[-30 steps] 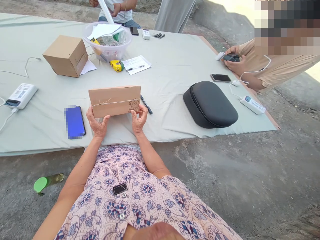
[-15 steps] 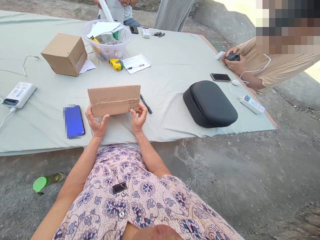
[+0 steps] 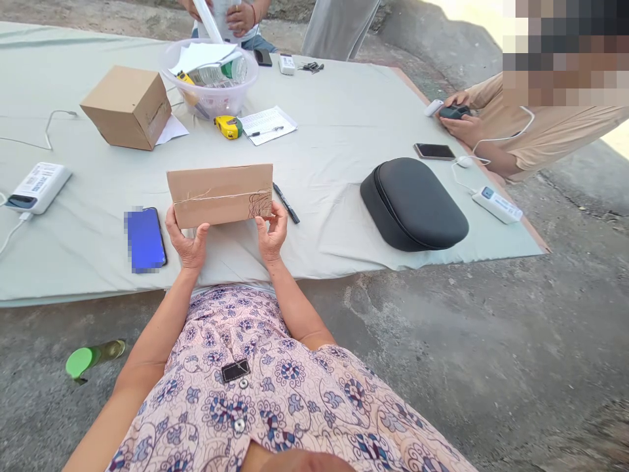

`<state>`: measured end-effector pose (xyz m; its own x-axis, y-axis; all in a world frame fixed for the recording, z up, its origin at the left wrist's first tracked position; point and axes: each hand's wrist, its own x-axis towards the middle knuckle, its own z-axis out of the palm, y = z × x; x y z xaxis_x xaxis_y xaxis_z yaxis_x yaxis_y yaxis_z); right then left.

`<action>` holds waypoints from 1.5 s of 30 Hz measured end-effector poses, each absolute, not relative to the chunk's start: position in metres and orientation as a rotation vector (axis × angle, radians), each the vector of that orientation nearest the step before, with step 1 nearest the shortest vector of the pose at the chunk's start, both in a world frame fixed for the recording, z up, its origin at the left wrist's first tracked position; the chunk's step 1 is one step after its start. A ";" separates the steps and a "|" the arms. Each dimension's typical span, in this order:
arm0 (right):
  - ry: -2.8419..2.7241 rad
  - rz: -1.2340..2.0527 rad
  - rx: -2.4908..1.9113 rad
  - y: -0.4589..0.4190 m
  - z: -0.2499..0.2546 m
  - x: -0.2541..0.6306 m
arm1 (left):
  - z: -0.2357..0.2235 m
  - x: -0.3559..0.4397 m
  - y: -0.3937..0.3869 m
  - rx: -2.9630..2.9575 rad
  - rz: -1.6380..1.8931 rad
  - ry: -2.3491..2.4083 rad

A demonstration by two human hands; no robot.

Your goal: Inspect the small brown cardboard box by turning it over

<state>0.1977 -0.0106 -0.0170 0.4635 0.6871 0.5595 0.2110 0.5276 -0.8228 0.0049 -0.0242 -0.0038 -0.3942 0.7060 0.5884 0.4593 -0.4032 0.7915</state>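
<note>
A flat brown cardboard piece, creased lengthwise and with a small pen drawing near its right end, is held up over the near edge of the grey cloth. My left hand grips its lower left corner. Its lower right edge is pinched in the fingers of my right hand. A black pen lies on the cloth just right of my right hand, and a blue phone lies to the left of my left hand.
On the cloth are a brown box, a clear bowl of items, a yellow tape measure, a paper with pen, a black case and a power bank. Another person's hands work at the right. A green-capped bottle lies on the ground.
Both hands have lifted the cardboard piece slightly up and to the left. Everything else on the cloth stays in place.
</note>
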 end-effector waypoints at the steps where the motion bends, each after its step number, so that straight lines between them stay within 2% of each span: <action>1: -1.100 0.360 -1.013 -0.011 -0.016 0.198 | -0.003 0.005 -0.024 1.596 1.892 1.587; 25: -1.162 0.351 -1.163 -0.010 -0.010 0.201 | 0.016 0.008 -0.029 1.598 1.845 1.507; 37: -1.076 0.330 -1.107 -0.014 0.007 0.204 | 0.041 0.005 -0.036 1.531 1.735 1.768; 45: -1.075 0.483 -1.184 -0.005 0.016 0.211 | 0.035 -0.002 -0.028 1.524 1.690 1.707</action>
<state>0.2111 -0.0049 0.0163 0.4529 0.7892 0.4147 0.2139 0.3554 -0.9099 -0.0021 -0.0276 0.0353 -0.3946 0.8026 0.4473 0.4553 -0.2520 0.8539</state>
